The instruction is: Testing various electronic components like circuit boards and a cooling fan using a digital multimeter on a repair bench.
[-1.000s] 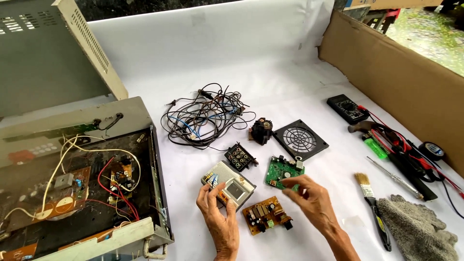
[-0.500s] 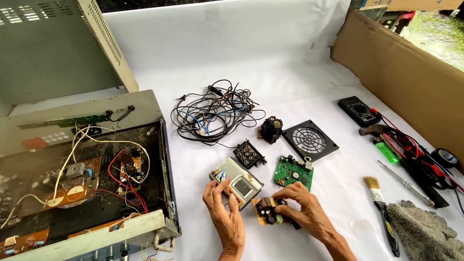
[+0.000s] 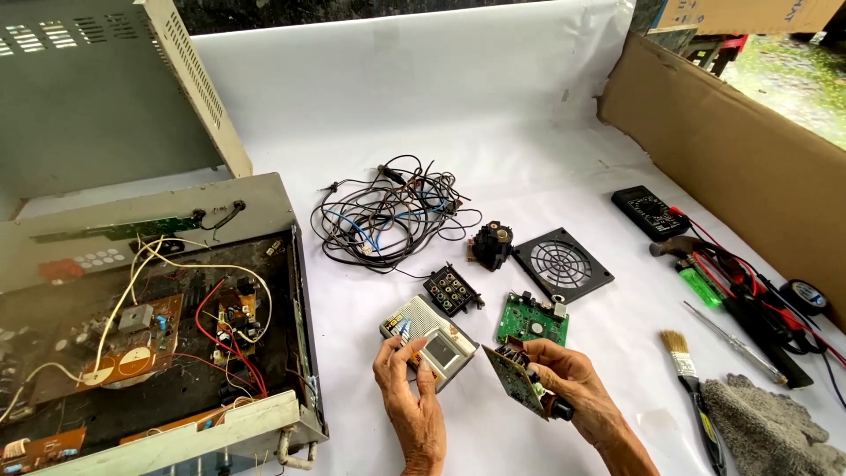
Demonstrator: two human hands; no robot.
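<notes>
L hand (image 3: 412, 397) at 6 o'clock, fingers closed on near edge of a grey module w/ small screen (image 3: 432, 339); module lies flat on the white sheet (image 3: 493, 106), just past the fingertips. R hand (image 3: 564, 388) at 5 o'clock, pinching a small brown circuit board (image 3: 514, 381), lifted off the sheet, tilted on edge, comps facing the L hand. Board sits btwn both hands, just right of the module, gap too small to tell. Green PCB (image 3: 531, 321) flat right behind R hand. Black connector block (image 3: 452, 289) at 12, next out. Paint brush (image 3: 687, 379) + grey rag (image 3: 771, 432) at 4. Open chassis (image 3: 150, 335) at 9. Farther: fan grille (image 3: 562, 263), wire tangle (image 3: 388, 216) at 12, multimeter (image 3: 650, 211) at 2.
</notes>
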